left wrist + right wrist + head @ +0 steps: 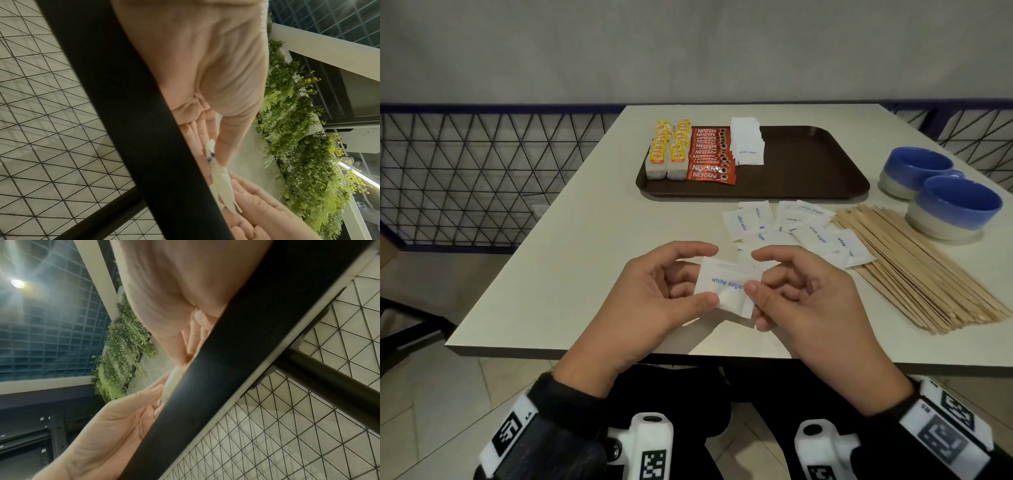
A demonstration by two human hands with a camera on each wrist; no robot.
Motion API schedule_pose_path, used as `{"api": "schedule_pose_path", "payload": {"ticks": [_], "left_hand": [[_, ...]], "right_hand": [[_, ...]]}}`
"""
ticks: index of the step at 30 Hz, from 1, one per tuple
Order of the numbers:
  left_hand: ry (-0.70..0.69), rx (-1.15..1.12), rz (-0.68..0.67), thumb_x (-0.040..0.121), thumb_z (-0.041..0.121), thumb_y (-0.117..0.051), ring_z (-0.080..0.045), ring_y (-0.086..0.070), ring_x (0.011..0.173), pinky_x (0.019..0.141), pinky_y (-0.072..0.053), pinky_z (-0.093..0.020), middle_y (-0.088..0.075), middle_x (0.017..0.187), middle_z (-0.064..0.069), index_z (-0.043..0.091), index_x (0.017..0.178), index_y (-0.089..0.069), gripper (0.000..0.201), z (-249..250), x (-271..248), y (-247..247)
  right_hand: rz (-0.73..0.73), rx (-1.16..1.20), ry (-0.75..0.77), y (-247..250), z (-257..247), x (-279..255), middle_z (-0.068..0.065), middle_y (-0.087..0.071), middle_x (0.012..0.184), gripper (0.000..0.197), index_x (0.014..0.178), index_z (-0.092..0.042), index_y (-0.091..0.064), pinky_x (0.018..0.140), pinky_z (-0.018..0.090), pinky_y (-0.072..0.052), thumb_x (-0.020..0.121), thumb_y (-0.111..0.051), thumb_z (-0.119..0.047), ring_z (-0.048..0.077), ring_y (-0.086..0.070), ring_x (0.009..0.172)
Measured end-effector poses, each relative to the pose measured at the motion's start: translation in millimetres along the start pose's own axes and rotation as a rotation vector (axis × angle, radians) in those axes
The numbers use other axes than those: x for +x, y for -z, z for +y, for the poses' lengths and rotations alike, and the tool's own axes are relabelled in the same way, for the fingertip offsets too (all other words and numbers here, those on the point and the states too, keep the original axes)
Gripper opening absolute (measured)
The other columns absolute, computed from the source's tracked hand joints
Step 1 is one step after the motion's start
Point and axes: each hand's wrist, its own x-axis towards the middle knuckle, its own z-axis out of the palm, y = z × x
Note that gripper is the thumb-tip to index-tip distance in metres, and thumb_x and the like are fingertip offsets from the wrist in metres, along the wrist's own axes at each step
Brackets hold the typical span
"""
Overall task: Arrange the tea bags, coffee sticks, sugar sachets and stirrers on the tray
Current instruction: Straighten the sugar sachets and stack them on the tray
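Both hands hold a small stack of white sugar sachets (726,286) just above the table's near edge. My left hand (671,291) pinches the stack's left side between thumb and fingers, and my right hand (780,291) pinches its right side. Edge-on, the held sachets (223,183) show between the thumbs in the left wrist view. The brown tray (808,164) holds tea bags (667,150), red coffee sticks (710,157) and a row of sugar sachets (748,144). Loose sachets (791,229) and wooden stirrers (914,267) lie on the table right of my hands.
Two blue-and-white cups (941,195) stand at the right, beyond the stirrers. The tray's right half is bare. A wire-mesh railing (482,178) runs behind the table on the left. The white table (551,274) ends just under my wrists.
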Motion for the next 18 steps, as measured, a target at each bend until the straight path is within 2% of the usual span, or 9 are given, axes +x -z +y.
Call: {"api": "schedule_pose_path", "payload": {"ticks": [3, 5, 6, 7, 9, 11, 12, 15, 18], "left_hand": [[-0.014, 0.011, 0.005, 0.081, -0.009, -0.075, -0.049, -0.068, 0.097, 0.09, -0.056, -0.051, -0.078, 0.101, -0.017, 0.017, 0.123, -0.067, 0.05, 2, -1, -1], [-0.028, 0.021, 0.008, 0.079, -0.005, -0.078, -0.046, -0.07, 0.096, 0.086, -0.057, -0.047, -0.077, 0.1, -0.019, 0.014, 0.11, -0.075, 0.036, 2, -3, -2], [-0.03, 0.033, 0.011, 0.078, 0.0, -0.082, -0.049, -0.068, 0.095, 0.083, -0.055, -0.047, -0.074, 0.097, -0.026, 0.014, 0.101, -0.079, 0.027, 2, -3, -2], [-0.029, 0.055, 0.012, 0.076, 0.008, -0.085, -0.054, -0.063, 0.093, 0.081, -0.051, -0.051, -0.069, 0.096, -0.035, 0.014, 0.095, -0.081, 0.02, 1, -3, -1], [-0.018, 0.093, 0.013, 0.073, 0.017, -0.086, -0.06, -0.057, 0.091, 0.081, -0.05, -0.062, -0.062, 0.097, -0.043, 0.016, 0.091, -0.082, 0.019, 1, -2, -2], [-0.007, 0.094, 0.002, 0.073, 0.014, -0.086, -0.06, -0.058, 0.095, 0.088, -0.049, -0.067, -0.064, 0.098, -0.041, 0.015, 0.091, -0.082, 0.019, 2, -2, -2], [0.0, 0.093, -0.005, 0.074, 0.01, -0.086, -0.059, -0.059, 0.098, 0.09, -0.051, -0.064, -0.067, 0.099, -0.038, 0.014, 0.091, -0.082, 0.018, 2, -3, -2], [0.022, 0.09, -0.032, 0.073, 0.007, -0.084, -0.053, -0.064, 0.1, 0.086, -0.055, -0.049, -0.074, 0.097, -0.026, 0.012, 0.089, -0.082, 0.017, 0, -3, -2], [0.037, 0.1, -0.058, 0.075, 0.003, -0.084, -0.048, -0.067, 0.099, 0.09, -0.056, -0.053, -0.076, 0.097, -0.02, 0.013, 0.087, -0.082, 0.015, -1, -3, -1]], "right_hand": [[-0.006, -0.007, -0.01, 1, -2, 0, 0.01, -0.067, 0.073, 0.03, 0.108, -0.023, -0.07, 0.061, 0.04, -0.056, 0.089, -0.074, -0.001, 0.027, -0.066, 0.057], [-0.004, -0.004, -0.01, 2, -2, 1, 0.01, -0.067, 0.071, 0.03, 0.108, -0.022, -0.069, 0.061, 0.04, -0.056, 0.089, -0.074, 0.001, 0.027, -0.065, 0.056], [-0.006, -0.01, -0.009, 2, -2, 1, 0.01, -0.067, 0.07, 0.029, 0.109, -0.021, -0.069, 0.061, 0.041, -0.056, 0.09, -0.073, 0.001, 0.028, -0.065, 0.055], [-0.009, -0.017, -0.009, 2, -3, 1, 0.01, -0.067, 0.069, 0.029, 0.11, -0.02, -0.069, 0.061, 0.041, -0.057, 0.09, -0.073, 0.001, 0.028, -0.065, 0.055], [-0.014, -0.022, -0.021, 3, -6, 1, 0.01, -0.069, 0.071, 0.028, 0.111, -0.018, -0.069, 0.06, 0.039, -0.057, 0.09, -0.073, -0.001, 0.027, -0.066, 0.055], [-0.027, -0.017, -0.054, 5, -10, 2, 0.009, -0.071, 0.075, 0.026, 0.11, -0.017, -0.072, 0.06, 0.033, -0.056, 0.088, -0.075, -0.003, 0.024, -0.068, 0.058], [-0.04, -0.019, -0.076, 6, -12, 3, 0.011, -0.072, 0.078, 0.024, 0.108, -0.017, -0.073, 0.061, 0.032, -0.056, 0.088, -0.076, -0.003, 0.023, -0.07, 0.06], [-0.095, -0.072, -0.124, 10, -17, 6, 0.014, -0.073, 0.078, 0.017, 0.096, -0.015, -0.078, 0.062, 0.038, -0.056, 0.088, -0.075, 0.0, 0.024, -0.069, 0.06], [-0.184, -0.208, -0.128, 15, -26, 10, 0.009, -0.072, 0.075, 0.019, 0.088, -0.02, -0.078, 0.064, 0.045, -0.058, 0.089, -0.074, -0.002, 0.026, -0.066, 0.059]]}}
